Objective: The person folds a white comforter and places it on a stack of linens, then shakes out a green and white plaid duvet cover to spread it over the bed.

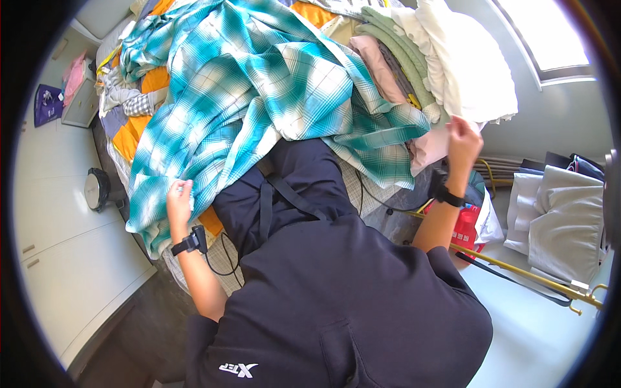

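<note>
In the head view, our teal-and-white plaid fabric sheet point(304, 84) lies rumpled before our knees, its folding seemingly all left to do. Our left hand point(179, 202) pinches its edge; our right hand point(462, 141) curls, grip unclear.

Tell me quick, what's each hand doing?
Left hand: closed, holding the teal plaid cloth.
Right hand: looks curled; can't tell whether it's holding anything.

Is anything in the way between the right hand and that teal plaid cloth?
Nothing visible clearly blocks the right hand. Some pink fabric shows between it and the teal plaid cloth's right edge, but seems to lie lower; one view makes depth hard to judge. The left hand grips the cloth's left side.
</note>
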`<state>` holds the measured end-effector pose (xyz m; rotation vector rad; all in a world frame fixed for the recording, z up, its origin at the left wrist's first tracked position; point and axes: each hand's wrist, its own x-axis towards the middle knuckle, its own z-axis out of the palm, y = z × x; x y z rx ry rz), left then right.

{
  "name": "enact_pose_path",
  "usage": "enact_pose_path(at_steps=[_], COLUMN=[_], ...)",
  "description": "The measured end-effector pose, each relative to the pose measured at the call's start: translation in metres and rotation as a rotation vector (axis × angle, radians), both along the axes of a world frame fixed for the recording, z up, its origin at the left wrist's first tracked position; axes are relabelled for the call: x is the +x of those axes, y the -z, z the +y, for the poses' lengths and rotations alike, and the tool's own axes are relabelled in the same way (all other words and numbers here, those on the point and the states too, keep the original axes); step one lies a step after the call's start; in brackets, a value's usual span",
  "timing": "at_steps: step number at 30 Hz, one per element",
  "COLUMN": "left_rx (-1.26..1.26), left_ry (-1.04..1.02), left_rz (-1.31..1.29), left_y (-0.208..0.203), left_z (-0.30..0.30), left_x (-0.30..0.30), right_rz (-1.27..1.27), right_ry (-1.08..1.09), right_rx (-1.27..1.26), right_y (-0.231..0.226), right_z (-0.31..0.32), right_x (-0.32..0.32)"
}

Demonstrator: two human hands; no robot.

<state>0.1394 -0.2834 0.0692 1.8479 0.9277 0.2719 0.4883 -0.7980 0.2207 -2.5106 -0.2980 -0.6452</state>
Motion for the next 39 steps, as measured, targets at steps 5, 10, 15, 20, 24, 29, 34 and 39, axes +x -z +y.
enact_pose_path(at_steps=[5, 10, 15, 20, 24, 29, 34, 39], left_rx=[-0.029, -0.055, -0.075, 0.418, 0.49, 0.513, 0.006, -0.315], left_ry=[-0.138, -0.071, -0.061, -0.204, -0.348, -0.35, 0.045, 0.665], left_rz=[-0.2, -0.155, -0.056, 0.077, 0.059, 0.089, -0.049, -0.025], left_y=[-0.022, -0.027, -0.013, -0.019, -0.02, -0.043, -0.061, -0.13], left_z=[0.021, 0.021, 0.011, 0.005, 0.016, 0.015, -0.023, -0.101], left_x=[-0.021, -0.019, -0.021, -0.02, -0.026, -0.033, -0.014, 0.041], right_rz=[0.197, 0.471, 0.221, 0.431, 0.493, 0.273, 1.006, 1.36], right_ry=[-0.147, -0.597, -0.169, -0.097, 0.092, 0.104, 0.1, -0.335], right_rx=[0.037, -0.199, -0.735, -0.402, 0.915, 1.649, 1.402, 1.245], right_y=[-0.013, 0.094, 0.188, 0.183, 0.118, 0.101, 0.09, 0.067], right_z=[0.01, 0.06, 0.021, -0.029, -0.019, -0.033, 0.097, 0.185], right_x=[0.013, -0.018, -0.038, 0.012, 0.034, 0.052, -0.05, -0.103])
